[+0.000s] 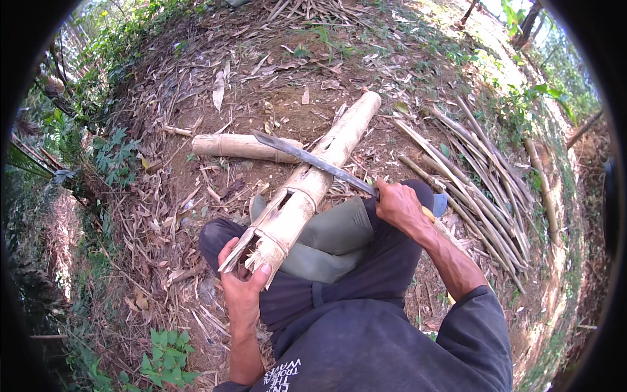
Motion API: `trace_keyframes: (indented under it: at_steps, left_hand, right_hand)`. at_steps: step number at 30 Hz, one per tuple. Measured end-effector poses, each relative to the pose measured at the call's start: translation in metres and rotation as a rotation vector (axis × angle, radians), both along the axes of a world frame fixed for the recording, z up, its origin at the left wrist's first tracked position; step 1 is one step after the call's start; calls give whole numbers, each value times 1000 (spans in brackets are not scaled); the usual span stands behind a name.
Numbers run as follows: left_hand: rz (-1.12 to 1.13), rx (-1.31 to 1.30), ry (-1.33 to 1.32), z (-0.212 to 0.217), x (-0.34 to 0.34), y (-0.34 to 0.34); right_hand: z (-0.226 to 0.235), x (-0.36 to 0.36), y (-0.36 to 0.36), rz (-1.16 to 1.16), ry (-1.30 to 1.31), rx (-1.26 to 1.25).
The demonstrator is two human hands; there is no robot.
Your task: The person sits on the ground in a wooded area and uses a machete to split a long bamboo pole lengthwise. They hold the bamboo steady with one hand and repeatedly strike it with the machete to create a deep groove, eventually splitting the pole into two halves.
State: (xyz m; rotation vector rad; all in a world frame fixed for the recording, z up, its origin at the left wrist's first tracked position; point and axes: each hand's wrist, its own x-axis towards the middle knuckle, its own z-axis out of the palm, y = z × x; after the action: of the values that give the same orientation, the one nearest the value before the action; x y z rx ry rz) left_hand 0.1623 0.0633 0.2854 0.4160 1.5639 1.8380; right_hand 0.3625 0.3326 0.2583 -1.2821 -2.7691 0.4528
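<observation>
A thick, dry bamboo piece (297, 202) slants across my lap, its far end resting up and to the right on another bamboo length. Its near end is broken and splintered, and a dark split runs along its upper side. My left hand (241, 281) grips that splintered end, thumb on the outside. In my right hand (400, 208) is the handle of a machete (326, 166); the fist hides most of the handle. The long blade points up and to the left and lies across the bamboo, at or just above its surface.
A shorter bamboo length (241, 146) lies on the ground beyond my knees. To the right is a heap of split bamboo strips (483, 183). My crossed legs wear green rubber boots (336, 228). Dry leaves cover the soil, and a leafy plant (166, 358) grows at lower left.
</observation>
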Motion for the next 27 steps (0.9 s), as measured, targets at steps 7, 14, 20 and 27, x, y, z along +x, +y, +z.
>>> trace_keyframes:
  at_steps: [7, 14, 20, 27]
  left_hand:
    - [22, 32, 36, 5, 2, 6]
    - [24, 7, -4, 16, 8, 9]
    - [-48, 49, -253, 3, 12, 9]
    - [-10, 72, -206, 3, 25, 14]
  right_hand:
    - [14, -5, -19, 90, -44, 22]
    - [12, 15, -15, 43, -19, -33]
    - [5, 10, -3, -24, 6, -35]
    - [15, 10, -1, 52, -120, -10]
